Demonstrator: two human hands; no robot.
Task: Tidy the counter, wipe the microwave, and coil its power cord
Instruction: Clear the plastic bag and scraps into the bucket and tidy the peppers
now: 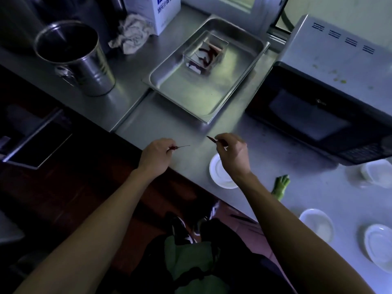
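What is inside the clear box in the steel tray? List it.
The clear box standing in the steel tray holds several dark red dried chillies, lying against a divider. Glare and dim light hide the exact count and anything beneath them.

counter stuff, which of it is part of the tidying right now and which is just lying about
In use: left hand and right hand, each pinching a dried chilli; clear box in steel tray; microwave.

Lying about: metal pot, crumpled cloth, white dishes, green vegetable.

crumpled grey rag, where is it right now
In the head view the crumpled grey rag lies far left on the counter, between the steel bucket and white carton.
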